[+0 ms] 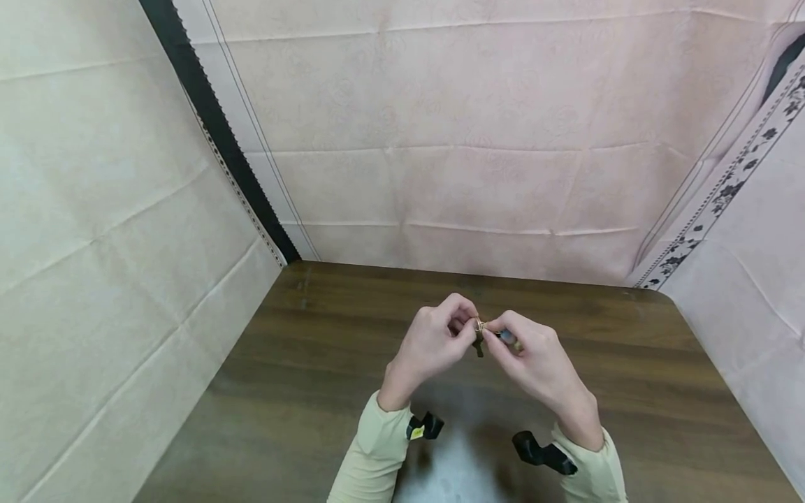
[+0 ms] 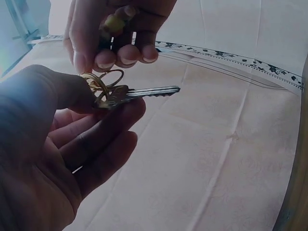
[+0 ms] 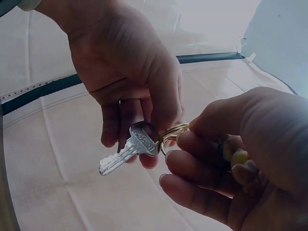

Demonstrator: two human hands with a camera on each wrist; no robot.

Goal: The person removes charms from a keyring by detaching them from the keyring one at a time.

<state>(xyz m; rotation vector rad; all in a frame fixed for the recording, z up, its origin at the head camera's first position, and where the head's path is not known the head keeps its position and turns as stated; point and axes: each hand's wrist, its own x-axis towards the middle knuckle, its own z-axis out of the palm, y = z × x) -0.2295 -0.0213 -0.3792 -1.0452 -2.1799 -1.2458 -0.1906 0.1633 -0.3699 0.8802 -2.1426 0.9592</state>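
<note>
Both hands meet above the table, working on a metal key (image 3: 126, 150) with gold key rings (image 3: 174, 133). My left hand (image 1: 432, 342) pinches the key's head and the rings beside it between thumb and forefinger. In the left wrist view the toothed blade of the key (image 2: 156, 91) sticks out past the fingertips. My right hand (image 1: 537, 360) pinches the gold rings from the other side. A small charm with yellowish parts (image 3: 239, 158) lies within its curled fingers, partly hidden by them.
Below the hands is a dark brown wooden table (image 1: 283, 405), with a bright reflection near its front. Pale cloth sheets (image 1: 472, 140) hang behind it and at both sides, one edged with a black floral band (image 1: 723, 199). Black wrist cameras (image 1: 534, 447) sit at the sleeves.
</note>
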